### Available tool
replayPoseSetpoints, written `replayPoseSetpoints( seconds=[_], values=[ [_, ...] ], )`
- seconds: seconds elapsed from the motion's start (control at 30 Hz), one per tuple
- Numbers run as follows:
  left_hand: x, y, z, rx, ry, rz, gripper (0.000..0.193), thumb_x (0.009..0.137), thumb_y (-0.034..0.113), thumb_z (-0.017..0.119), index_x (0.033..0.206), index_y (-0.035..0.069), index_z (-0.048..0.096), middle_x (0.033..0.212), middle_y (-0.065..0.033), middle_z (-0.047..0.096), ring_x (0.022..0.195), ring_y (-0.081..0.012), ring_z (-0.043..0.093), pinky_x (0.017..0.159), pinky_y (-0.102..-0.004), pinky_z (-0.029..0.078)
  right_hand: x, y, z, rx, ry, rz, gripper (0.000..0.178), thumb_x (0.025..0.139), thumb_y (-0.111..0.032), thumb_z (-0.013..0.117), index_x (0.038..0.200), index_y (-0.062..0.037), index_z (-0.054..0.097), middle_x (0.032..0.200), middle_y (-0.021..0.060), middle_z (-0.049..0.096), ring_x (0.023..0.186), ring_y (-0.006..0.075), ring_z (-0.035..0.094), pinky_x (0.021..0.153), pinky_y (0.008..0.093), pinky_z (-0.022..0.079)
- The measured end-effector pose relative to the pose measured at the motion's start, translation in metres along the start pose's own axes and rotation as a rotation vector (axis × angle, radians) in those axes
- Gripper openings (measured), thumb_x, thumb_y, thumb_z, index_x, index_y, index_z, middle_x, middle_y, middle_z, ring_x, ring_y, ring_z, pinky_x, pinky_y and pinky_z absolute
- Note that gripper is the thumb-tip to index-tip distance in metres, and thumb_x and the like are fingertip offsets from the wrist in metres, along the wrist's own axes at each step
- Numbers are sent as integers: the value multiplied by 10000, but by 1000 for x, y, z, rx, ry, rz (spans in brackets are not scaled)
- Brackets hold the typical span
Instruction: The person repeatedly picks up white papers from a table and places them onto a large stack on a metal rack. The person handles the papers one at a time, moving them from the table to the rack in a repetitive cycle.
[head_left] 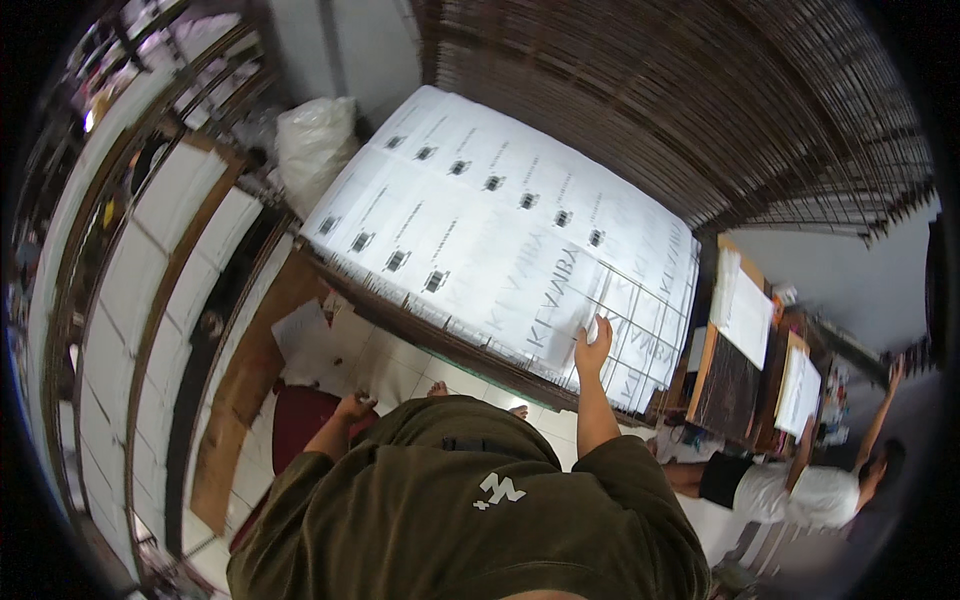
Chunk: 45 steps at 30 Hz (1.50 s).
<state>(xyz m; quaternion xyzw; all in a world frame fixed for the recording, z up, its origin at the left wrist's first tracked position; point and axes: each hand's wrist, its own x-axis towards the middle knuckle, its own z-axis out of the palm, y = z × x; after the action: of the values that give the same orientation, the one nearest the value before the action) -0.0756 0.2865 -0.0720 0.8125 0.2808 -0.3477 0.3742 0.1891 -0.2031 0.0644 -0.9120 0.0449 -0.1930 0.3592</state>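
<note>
White sheets (470, 215) with dark printing cover a wire-grid rack shelf (640, 355) in front of me. At the shelf's near right part, my right hand (594, 345) is closed, its fingertips seemingly pinching a sheet's edge beside the bare wires. My left hand (352, 407) hangs low on the left, near a dark red seat (300, 425). Its fingers are curled, and what they hold, if anything, is too small to make out.
Raised wire shelves (650, 90) stand behind the sheets. Another rack with pale sheets (115, 330) runs along the left. A white plastic sack (315, 150) stands at the back left. On the right, a person in a white shirt (800, 495) is near tables with frames (735, 310).
</note>
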Motion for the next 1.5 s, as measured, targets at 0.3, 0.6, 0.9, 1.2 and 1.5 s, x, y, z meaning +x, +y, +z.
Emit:
replayPoseSetpoints(
  seconds=[0.3,0.6,0.9,1.2,1.5],
  values=[
    [71,23,15,155,-124,101,607,753,520,571,1149,61,556,1129,-205,560,1084,-343,514,915,-397,408,-50,65,-127,-393,385,277,356,696,-138,606,1043,-65,573,1079,153,549,998,342,507,854,443,403],
    [133,94,42,580,-67,874,487,775,483,583,1066,92,595,1121,-178,561,1027,-315,544,819,-389,463,-73,130,-201,-370,498,530,404,711,-177,611,1101,-96,541,1155,158,496,1077,331,459,889,456,366],
    [13,221,106,445,-118,241,503,788,508,574,1045,78,615,911,-178,639,827,-295,624,747,-377,481,-46,138,-243,-396,203,299,636,740,-399,616,1271,-118,407,1253,215,395,1112,378,423,885,482,362],
    [28,193,152,424,-163,510,424,854,422,539,1050,49,590,1019,-162,614,909,-294,610,770,-357,482,-56,170,-235,-446,-216,2,597,851,-438,446,1365,-181,287,1348,204,276,1229,384,288,965,517,275],
    [-27,240,198,252,-203,553,394,857,373,544,1084,52,569,990,-161,621,869,-252,614,748,-337,485,-57,173,-245,-424,-172,-91,530,844,-420,459,1295,-151,391,1341,199,283,1233,379,285,962,511,278]
  ],
)
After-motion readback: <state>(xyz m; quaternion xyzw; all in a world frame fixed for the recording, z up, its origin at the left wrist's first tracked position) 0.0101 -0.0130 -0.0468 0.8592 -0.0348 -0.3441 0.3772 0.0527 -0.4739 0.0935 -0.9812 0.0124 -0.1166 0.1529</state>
